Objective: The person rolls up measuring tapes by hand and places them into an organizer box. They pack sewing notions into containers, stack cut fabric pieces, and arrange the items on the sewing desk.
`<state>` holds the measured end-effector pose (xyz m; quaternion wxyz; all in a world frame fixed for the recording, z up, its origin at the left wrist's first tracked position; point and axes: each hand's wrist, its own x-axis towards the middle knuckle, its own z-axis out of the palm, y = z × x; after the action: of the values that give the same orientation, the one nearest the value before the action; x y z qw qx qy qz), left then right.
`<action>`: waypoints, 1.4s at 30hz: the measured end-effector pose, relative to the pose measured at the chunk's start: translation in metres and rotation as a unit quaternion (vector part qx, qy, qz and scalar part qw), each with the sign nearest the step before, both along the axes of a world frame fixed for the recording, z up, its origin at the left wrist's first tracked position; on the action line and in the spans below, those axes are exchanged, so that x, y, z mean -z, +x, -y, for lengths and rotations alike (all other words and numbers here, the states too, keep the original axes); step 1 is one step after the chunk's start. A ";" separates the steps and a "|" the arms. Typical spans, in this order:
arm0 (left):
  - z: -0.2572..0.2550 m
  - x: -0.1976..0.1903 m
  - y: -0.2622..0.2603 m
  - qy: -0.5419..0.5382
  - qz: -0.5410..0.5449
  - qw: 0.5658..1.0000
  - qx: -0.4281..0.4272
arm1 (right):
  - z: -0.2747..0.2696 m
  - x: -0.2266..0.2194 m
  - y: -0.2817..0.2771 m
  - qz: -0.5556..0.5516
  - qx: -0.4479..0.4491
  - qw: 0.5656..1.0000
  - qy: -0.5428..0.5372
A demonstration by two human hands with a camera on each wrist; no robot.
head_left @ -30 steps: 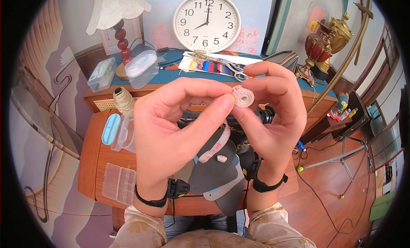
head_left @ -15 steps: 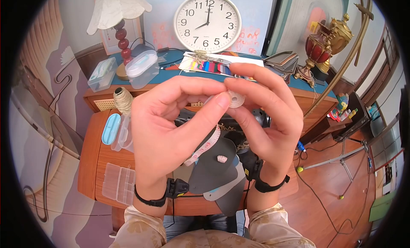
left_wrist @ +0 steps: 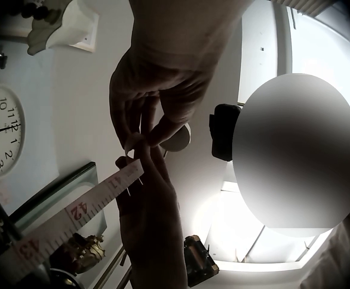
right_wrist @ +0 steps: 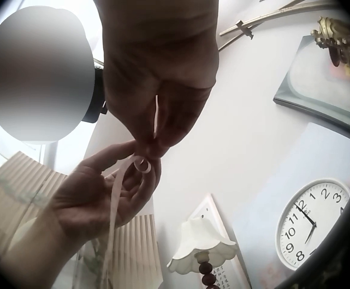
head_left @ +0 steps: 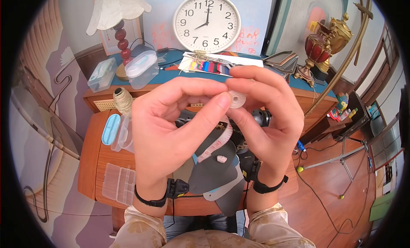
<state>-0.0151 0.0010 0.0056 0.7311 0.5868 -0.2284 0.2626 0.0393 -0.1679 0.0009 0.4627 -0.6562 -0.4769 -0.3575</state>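
Observation:
A pale measuring tape, wound into a small coil (head_left: 237, 99), is held up between both hands in the head view. My left hand (head_left: 164, 124) pinches the coil's left side between thumb and forefinger. The right hand (head_left: 273, 107) grips it from the other side with thumb and fingertips. A loose length of the tape (head_left: 218, 141) hangs below, over dark grey flat pieces (head_left: 211, 169). In the left wrist view the tape strip (left_wrist: 79, 211) shows red numbers, and in the right wrist view the strip (right_wrist: 113, 211) drops past the left palm.
A small pink-white roll (head_left: 221, 159) lies on the grey pieces. Behind the hands sits a black sewing machine (head_left: 261, 118), partly hidden. Left on the wooden table are a thread cone (head_left: 123, 101), a blue case (head_left: 111, 129) and a clear divided box (head_left: 118, 184). Scissors (head_left: 226, 62) lie behind.
The coil and right hand have shifted slightly left, and the right fingers have come down closer round the coil. The hanging tape swung left, then back to the right.

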 end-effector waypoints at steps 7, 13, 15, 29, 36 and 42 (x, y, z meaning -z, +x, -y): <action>-0.001 0.000 0.000 0.005 -0.005 1.000 0.002 | -0.010 -0.005 -0.009 -0.080 -0.007 0.995 0.063; -0.001 0.000 0.000 0.002 -0.006 1.000 -0.010 | -0.003 -0.001 -0.004 -0.027 0.012 0.999 0.032; 0.000 -0.001 -0.001 0.006 -0.008 1.000 -0.004 | -0.005 0.000 -0.005 -0.036 0.015 0.998 0.049; -0.001 -0.003 -0.003 0.003 -0.021 1.000 -0.001 | -0.004 -0.002 -0.007 -0.042 0.015 0.999 0.028; -0.004 0.000 0.000 0.014 -0.008 1.000 -0.006 | -0.013 -0.010 -0.013 -0.064 0.013 0.997 0.050; -0.002 -0.003 -0.003 0.008 -0.025 1.000 -0.007 | -0.004 -0.001 -0.006 -0.030 0.016 0.999 0.029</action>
<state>-0.0182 0.0027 0.0089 0.7302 0.6004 -0.2080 0.2512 0.0337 -0.1637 0.0020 0.4898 -0.6606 -0.4419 -0.3584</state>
